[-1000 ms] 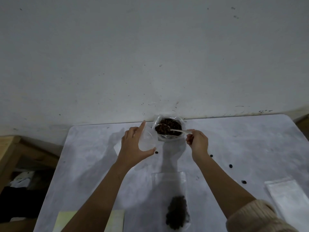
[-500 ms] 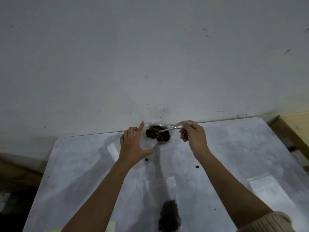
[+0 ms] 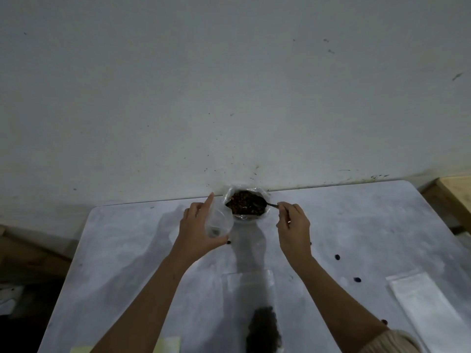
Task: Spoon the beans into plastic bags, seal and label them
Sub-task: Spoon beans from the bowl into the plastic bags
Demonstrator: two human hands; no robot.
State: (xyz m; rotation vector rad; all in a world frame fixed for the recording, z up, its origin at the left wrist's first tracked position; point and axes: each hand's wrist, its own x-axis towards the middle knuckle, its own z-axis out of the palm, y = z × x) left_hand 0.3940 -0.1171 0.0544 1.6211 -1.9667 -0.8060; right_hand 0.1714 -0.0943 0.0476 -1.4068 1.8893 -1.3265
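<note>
A large open plastic bag of dark beans (image 3: 246,205) stands at the table's far edge against the wall. My right hand (image 3: 293,224) grips a spoon (image 3: 270,205) whose bowl lies down in the beans. My left hand (image 3: 197,229) holds a small clear plastic bag (image 3: 219,221) open just left of the bean bag. A clear bag partly filled with beans (image 3: 262,327) lies flat on the table near me, between my forearms.
Empty flat bags (image 3: 428,301) lie at the right on the grey table (image 3: 127,250). Loose beans (image 3: 337,257) are scattered at the right. Yellow paper (image 3: 168,345) sits at the near edge. Wooden furniture (image 3: 451,194) stands beside the table on the right.
My right hand brought the spoon from above the small bag back right and dipped it into the beans. The left hand keeps holding the small bag.
</note>
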